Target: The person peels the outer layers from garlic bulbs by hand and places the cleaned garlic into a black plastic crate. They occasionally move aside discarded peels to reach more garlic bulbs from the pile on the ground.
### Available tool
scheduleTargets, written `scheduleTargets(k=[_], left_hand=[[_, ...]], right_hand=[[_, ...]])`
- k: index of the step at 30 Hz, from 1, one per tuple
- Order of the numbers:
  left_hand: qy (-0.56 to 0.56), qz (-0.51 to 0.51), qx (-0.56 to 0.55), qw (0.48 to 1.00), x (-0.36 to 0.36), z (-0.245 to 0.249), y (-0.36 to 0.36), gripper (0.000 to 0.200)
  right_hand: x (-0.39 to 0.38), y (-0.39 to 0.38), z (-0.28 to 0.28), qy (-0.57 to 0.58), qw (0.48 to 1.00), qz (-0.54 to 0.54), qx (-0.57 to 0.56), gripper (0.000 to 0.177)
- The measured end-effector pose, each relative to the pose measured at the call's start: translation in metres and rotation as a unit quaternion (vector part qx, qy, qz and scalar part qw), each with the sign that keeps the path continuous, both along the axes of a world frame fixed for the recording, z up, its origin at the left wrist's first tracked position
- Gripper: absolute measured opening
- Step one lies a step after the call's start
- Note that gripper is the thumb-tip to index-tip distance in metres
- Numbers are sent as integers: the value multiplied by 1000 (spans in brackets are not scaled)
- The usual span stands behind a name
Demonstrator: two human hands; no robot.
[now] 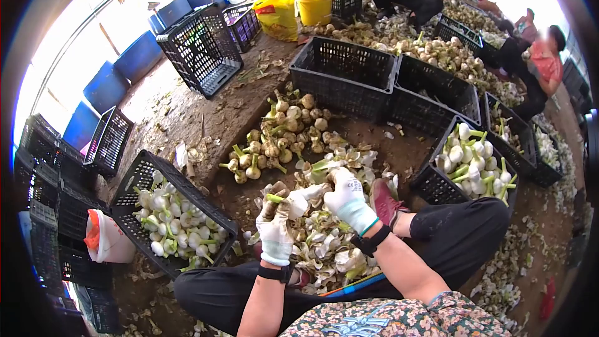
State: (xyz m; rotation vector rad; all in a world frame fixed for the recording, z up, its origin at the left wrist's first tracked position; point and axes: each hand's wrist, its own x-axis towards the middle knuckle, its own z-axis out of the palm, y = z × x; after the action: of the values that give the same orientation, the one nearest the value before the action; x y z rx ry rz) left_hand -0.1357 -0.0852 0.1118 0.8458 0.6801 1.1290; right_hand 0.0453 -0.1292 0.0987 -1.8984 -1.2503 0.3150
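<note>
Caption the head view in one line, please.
Gloved left hand and right hand hold garlic above scattered peelings, between black plastic crates of white garlic bulbs.

Brown, littered floor point(368, 134), bright daylight

- Two hands in white knit gloves are seen, a left hand point(275, 228) and a right hand point(347, 198).
- Two black wristbands point(370, 243) are worn.
- More than ten rectangular black perforated plastic crates point(340, 84) can be counted.
- One round yellow plastic bucket point(316, 12), one yellow plastic bag point(276, 20) and one white plastic bucket point(120, 243) are shown.
- At least six blue plastic tubs point(138, 56) are visible.
- Pale garlic bulbs point(253, 171) cannot be numbered.
</note>
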Motion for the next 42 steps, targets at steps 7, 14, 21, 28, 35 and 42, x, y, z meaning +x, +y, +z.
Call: scheduleTargets(k=[7, 14, 21, 28, 35, 42], left_hand=[[-200, -85, -105, 970, 2, -6, 5, 33], [-256, -56, -117, 958, -6, -8, 19, 33], [-59, 21, -97, 993, -8, -35, 23, 42], [-258, 197, -218, 920, -58, -39, 59, 31], [-327, 274, 23, 904, -147, -15, 137, 40], [-367, 340, 96, 861, -187, 18, 179, 77]], right_hand=[[11, -2, -20, 44, 990, -49, -125, 34], [8, 2, -5, 625, 771, 95, -74, 39], [-23, 33, 7, 562, 804, 183, -73, 28], [-27, 50, -69, 364, 856, 316, -186, 26], [50, 142, -221, -46, 996, -64, -45, 38], [122, 247, -257, 273, 944, -91, -161, 24]])
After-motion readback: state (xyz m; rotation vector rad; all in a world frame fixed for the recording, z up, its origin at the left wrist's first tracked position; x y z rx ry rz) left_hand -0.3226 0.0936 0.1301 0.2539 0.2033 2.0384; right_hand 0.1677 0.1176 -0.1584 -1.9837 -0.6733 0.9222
